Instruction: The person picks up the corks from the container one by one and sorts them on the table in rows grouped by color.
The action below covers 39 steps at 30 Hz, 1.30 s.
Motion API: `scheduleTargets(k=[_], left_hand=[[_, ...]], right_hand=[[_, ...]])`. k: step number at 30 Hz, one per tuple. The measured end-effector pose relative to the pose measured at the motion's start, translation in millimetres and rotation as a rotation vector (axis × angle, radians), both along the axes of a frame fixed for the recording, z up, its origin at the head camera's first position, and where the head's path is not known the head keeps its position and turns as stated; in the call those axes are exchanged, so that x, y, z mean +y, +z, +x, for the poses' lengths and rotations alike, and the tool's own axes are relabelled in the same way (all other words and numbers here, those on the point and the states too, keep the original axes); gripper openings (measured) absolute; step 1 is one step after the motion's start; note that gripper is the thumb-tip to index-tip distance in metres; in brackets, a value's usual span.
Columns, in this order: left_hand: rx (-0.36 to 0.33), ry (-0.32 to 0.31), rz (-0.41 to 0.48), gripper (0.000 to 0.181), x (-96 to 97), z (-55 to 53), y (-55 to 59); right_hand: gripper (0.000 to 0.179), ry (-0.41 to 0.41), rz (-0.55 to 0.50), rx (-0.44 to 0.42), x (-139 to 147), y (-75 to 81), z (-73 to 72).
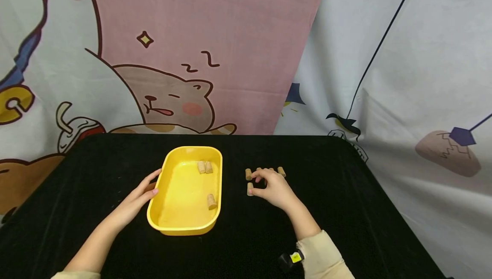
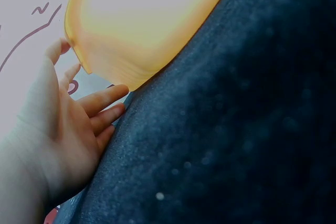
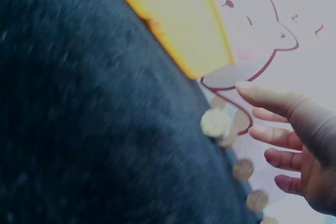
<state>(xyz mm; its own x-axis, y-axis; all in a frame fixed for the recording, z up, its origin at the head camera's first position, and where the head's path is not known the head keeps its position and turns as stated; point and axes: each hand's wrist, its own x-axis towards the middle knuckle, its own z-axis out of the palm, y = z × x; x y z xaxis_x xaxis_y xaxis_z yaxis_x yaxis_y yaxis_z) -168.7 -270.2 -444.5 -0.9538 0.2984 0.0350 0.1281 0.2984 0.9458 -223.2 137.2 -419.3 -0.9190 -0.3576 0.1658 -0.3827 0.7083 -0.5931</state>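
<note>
A yellow tray sits on the black-covered table, with three corks inside: a pair of corks near the back and one cork at the front right. At its left side, my left hand touches the rim and outer wall with extended fingers. To the tray's right, my right hand reaches over a group of corks, thumb and fingers apart. Its thumb tip is right by the nearest cork, its index fingertip by another cork. The hand partly hides the corks behind it.
One more cork stands at the right end of the group. Black cloth covers the table. A printed curtain hangs behind its far edge. On the right cuff is a small black device with a yellow label.
</note>
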Motion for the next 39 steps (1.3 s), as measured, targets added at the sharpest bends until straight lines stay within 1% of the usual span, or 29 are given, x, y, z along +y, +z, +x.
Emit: scheduleTargets(k=[3, 7, 9, 16, 19, 23, 26, 30, 33, 39], left_hand=[[-0.001, 0.0, 0.003, 0.058, -0.5, 0.1, 0.3], [0.002, -0.003, 0.005, 0.058, -0.4, -0.4, 0.1], [0.005, -0.003, 0.003, 0.057, -0.3, -0.7, -0.1], [-0.002, -0.001, 0.005, 0.058, 0.5, -0.4, 0.4], [-0.005, -0.003, 0.01, 0.058, 0.6, 0.0, 0.6], [-0.003, -0.003, 0.011, 0.058, 0.2, -0.1, -0.3], [-0.006, -0.005, 0.013, 0.057, -0.3, -0.5, -1.4], [-0.008, -0.006, 0.01, 0.057, -0.5, -0.7, -1.9], [-0.007, -0.001, 0.003, 0.058, -0.2, -0.3, -1.1], [-0.006, 0.003, 0.003, 0.057, -0.2, -0.2, -0.3]], right_hand=[[0.037, 0.029, -0.036, 0.029, -6, 9.9, 4.5], [0.036, 0.071, -0.07, 0.041, -16, 22.1, 11.4], [0.036, 0.105, -0.079, 0.05, -21, 26.5, 13.7], [0.039, 0.243, -0.04, 0.12, -42, 34.5, 14.6], [0.041, 0.28, -0.034, 0.119, -53, 39.4, 13.9], [0.043, 0.313, 0.034, 0.096, -68, 47.1, 12.9], [0.045, 0.327, 0.13, 0.095, -78, 50.3, 11.7], [0.046, 0.337, 0.235, 0.117, -90, 49.8, 10.0], [0.046, 0.336, 0.283, 0.13, -97, 48.5, 10.0], [0.045, 0.312, 0.38, 0.115, -110, 46.7, 10.8]])
